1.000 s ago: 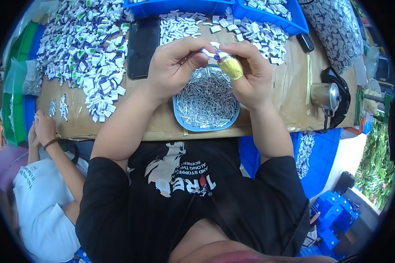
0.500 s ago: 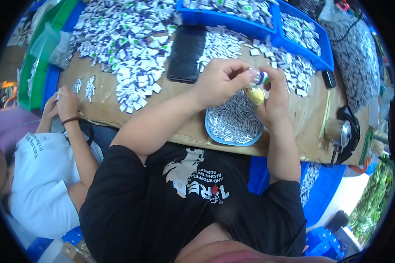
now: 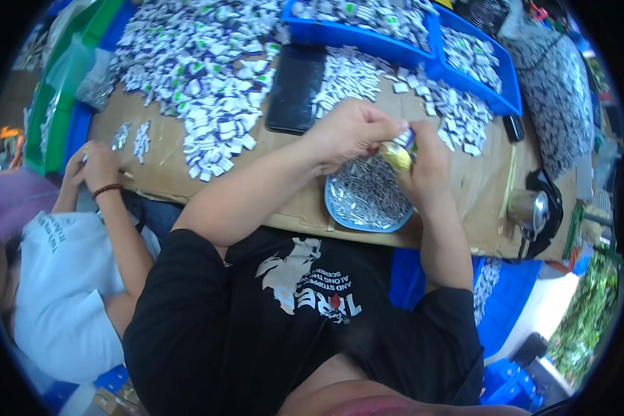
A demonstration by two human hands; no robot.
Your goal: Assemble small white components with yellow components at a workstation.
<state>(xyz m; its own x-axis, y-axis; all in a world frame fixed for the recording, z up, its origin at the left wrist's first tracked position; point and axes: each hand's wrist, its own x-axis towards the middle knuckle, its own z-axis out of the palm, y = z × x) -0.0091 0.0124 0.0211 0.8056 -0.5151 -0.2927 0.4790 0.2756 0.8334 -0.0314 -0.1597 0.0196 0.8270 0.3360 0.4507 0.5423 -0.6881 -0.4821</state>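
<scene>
- While hovering over the round blue dish of small metal clips, both hands meet on the tabletop.
- left hand and right hand pinch one small yellow-tipped piece together.

Matt brown cardboard tabletop; glossy black phone; blue plastic bins
</scene>
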